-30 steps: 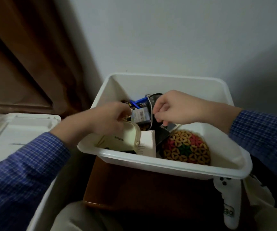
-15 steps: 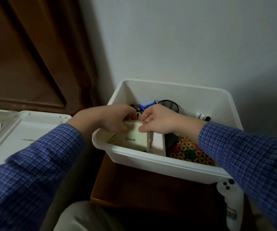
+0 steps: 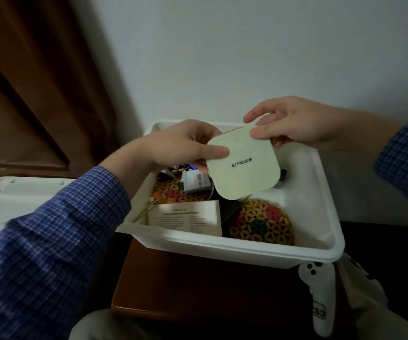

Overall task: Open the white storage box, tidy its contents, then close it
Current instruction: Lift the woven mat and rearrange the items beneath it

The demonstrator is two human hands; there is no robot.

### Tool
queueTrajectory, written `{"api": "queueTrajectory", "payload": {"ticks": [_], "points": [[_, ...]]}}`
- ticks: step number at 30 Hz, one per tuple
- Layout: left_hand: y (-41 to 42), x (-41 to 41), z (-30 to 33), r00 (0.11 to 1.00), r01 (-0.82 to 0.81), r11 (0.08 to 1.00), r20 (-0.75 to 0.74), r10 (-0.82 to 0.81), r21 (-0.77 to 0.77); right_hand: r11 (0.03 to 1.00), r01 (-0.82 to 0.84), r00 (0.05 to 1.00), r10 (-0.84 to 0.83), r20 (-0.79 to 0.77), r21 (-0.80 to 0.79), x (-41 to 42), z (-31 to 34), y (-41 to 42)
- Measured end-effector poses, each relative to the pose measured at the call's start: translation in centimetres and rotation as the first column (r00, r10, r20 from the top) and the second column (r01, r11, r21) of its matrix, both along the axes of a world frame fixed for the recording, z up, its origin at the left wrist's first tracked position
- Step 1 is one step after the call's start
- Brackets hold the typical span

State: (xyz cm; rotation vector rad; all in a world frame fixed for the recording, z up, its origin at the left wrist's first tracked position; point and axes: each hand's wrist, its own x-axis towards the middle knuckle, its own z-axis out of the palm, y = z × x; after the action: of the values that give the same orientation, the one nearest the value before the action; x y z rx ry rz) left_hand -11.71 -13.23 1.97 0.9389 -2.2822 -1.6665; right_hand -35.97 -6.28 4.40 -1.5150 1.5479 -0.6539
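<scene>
The white storage box point(image 3: 247, 249) stands open on a brown stool, its lid point(image 3: 26, 192) lying to the left. Above the box I hold a pale square case point(image 3: 243, 168) with dark lettering. My left hand point(image 3: 185, 146) grips its left edge, thumb on top. My right hand point(image 3: 291, 126) pinches its far corner. Inside the box lie a printed leaflet point(image 3: 185, 219), a colourful beaded ball point(image 3: 259, 222), a flat beaded mat point(image 3: 171, 195) and a small labelled packet point(image 3: 195, 182).
A brown stool top point(image 3: 198, 290) carries the box. A white game controller point(image 3: 318, 298) hangs by the box's near right corner. A grey wall stands behind, with a brown wooden panel point(image 3: 26, 82) at the left. My knees are at the bottom edge.
Both hands have lifted the pale square case out of the box and hold it above the contents. The leaflet beneath it is now uncovered.
</scene>
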Motion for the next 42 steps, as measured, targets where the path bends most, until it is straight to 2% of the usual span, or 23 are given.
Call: {"api": "queueTrajectory", "payload": {"ticks": [3, 7, 9, 11, 13, 15, 17, 22, 25, 29, 33, 34, 35, 38, 39, 42], "points": [[0.0, -2.1, -0.9, 0.999, 0.042, 0.999, 0.009, -0.042, 0.013, 0.996, -0.085, 0.994, 0.087, -0.069, 0.034, -2.2, -0.5, 0.2], [0.1, -4.3, -1.9, 0.989, 0.129, 0.992, 0.073, -0.128, -0.007, 0.968, -0.198, 0.968, 0.218, -0.122, 0.155, -3.5, -1.5, 0.2], [0.1, -4.9, -2.7, 0.974, 0.191, 0.982, 0.131, -0.187, -0.016, 0.944, -0.249, 0.929, 0.296, -0.22, 0.217, -3.7, -2.1, 0.1], [0.1, -5.1, -3.9, 0.906, 0.331, 0.942, 0.297, -0.302, -0.052, 0.921, -0.272, 0.864, 0.361, -0.351, 0.278, -3.9, -2.6, 0.0], [0.6, -5.3, -5.4, 0.785, 0.479, 0.874, 0.488, -0.382, -0.087, 0.919, -0.25, 0.815, 0.37, -0.447, 0.306, -4.2, -3.0, -0.1], [1.4, -5.6, -7.4, 0.716, 0.549, 0.828, 0.573, -0.399, -0.109, 0.923, -0.222, 0.796, 0.358, -0.488, 0.314, -4.4, -3.6, -0.2], [2.2, -6.1, -9.1, 0.691, 0.586, 0.79, 0.62, -0.371, -0.181, 0.918, -0.215, 0.783, 0.365, -0.503, 0.332, -4.6, -4.4, -0.1], [2.2, -6.4, -10.1, 0.687, 0.617, 0.716, 0.666, -0.288, -0.327, 0.908, -0.197, 0.792, 0.369, -0.486, 0.37, -4.4, -5.7, -0.2], [2.1, -6.1, -10.1, 0.713, 0.605, 0.7, 0.65, -0.263, -0.381, 0.888, -0.213, 0.752, 0.415, -0.512, 0.407, -3.6, -6.1, -0.8], [1.9, -5.5, -9.7, 0.741, 0.571, 0.717, 0.628, -0.24, -0.4, 0.845, -0.224, 0.683, 0.492, -0.54, 0.486, -2.4, -6.8, -1.4], [1.9, -5.5, -9.5, 0.769, 0.538, 0.731, 0.598, -0.224, -0.418, 0.779, -0.216, 0.74, 0.524, -0.421, 0.589, -1.7, -7.7, -1.5], [2.0, -5.5, -9.5, 0.768, 0.538, 0.735, 0.6, -0.224, -0.413, 0.759, -0.219, 0.731, 0.544, -0.413, 0.613, -1.4, -8.2, -1.4], [2.1, -5.6, -9.6, 0.756, 0.545, 0.734, 0.616, -0.22, -0.406, 0.743, -0.224, 0.692, 0.576, -0.434, 0.63, -1.1, -8.7, -1.4], [2.4, -6.0, -10.0, 0.702, 0.597, 0.697, 0.679, -0.215, -0.398, 0.698, -0.237, 0.478, 0.69, -0.544, 0.676, -0.5, -10.4, -1.3], [2.5, -6.2, -10.2, 0.688, 0.617, 0.68, 0.691, -0.221, -0.397, 0.695, -0.23, 0.438, 0.699, -0.565, 0.681, -0.5, -10.8, -1.2], [2.6, -6.5, -10.4, 0.644, 0.663, 0.639, 0.732, -0.222, -0.39, 0.707, -0.232, 0.439, 0.689, -0.577, 0.668, -0.6, -11.2, -1.0]]}}
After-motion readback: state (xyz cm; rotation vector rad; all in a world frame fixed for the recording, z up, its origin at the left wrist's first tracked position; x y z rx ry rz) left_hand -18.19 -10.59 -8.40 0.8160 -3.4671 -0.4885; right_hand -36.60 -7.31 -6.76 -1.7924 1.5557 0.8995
